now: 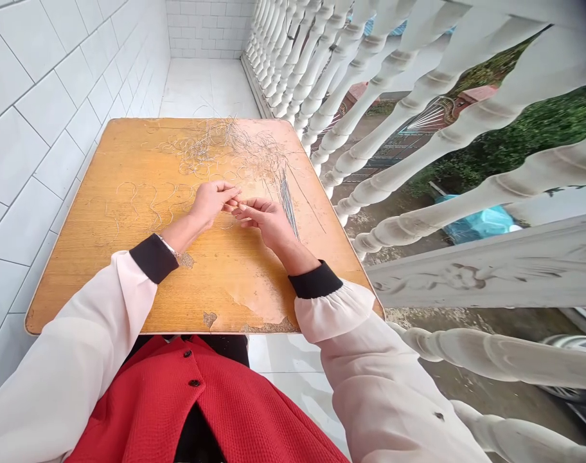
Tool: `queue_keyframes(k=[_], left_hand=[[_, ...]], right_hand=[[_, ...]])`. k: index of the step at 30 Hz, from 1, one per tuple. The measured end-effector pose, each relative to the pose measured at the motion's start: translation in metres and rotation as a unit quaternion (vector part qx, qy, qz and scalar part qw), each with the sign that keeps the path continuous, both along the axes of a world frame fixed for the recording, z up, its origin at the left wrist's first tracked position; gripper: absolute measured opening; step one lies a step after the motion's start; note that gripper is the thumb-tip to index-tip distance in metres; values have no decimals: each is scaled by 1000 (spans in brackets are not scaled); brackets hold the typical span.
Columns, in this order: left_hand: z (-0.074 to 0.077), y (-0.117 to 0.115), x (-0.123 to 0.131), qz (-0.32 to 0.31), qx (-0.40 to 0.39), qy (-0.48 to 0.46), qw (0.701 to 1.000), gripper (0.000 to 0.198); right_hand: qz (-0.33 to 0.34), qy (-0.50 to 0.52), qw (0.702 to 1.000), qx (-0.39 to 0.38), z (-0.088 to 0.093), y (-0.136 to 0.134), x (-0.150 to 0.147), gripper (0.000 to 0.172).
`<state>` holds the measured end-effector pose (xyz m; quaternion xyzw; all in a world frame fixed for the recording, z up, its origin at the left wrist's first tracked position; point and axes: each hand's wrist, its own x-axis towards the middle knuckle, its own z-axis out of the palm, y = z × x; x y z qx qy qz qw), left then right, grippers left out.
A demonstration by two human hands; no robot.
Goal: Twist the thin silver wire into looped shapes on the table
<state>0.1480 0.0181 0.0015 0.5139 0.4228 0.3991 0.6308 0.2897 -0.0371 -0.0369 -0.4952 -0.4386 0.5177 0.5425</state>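
My left hand (210, 204) and my right hand (266, 222) meet fingertip to fingertip above the middle of the wooden table (196, 296). Both are pinched closed; whatever lies between the fingertips is too small to make out. Beyond them is a tangled heap of thin wire (209, 145). Curled wire pieces (153, 206) lie spread to the left of my left hand. Close by my right hand, on its right, rests a bundle of straight grey wires (287, 202), with a few loose straight ones beside it.
A white tiled wall (56, 116) runs along the left. White balusters (389, 151) line the right side, close to the table's edge. The table's front edge is chipped, right above my lap.
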Motion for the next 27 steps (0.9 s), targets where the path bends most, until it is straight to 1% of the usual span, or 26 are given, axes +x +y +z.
queue_keyframes(k=[3,7,10,17,21,23,27], left_hand=[[2,-1,2,19,-5,2,1000,24],[3,-1,4,27,-5,-8,1000,26],[3,0,4,31,-8,-18,999,27],[2,-1,4,34,-40,-33,998,29],[4,-1,5,30,-35,-39,998,28],[4,0,5,30,-32,-43,998,27],[4,0,5,36,-36,-51,997,25]], right_hand=[[-20,-17,1000,9,-3,0,-5,27],[-23,-58,998,7,-2,0,-9,18],[-23,-70,997,7,-2,0,-8,17],[-3,-55,998,-38,1,1,-4,19],[2,-44,997,-57,2,-1,-6,22],[4,-41,997,-66,1,-2,-6,20],[0,0,997,-72,-1,-1,-5,19]])
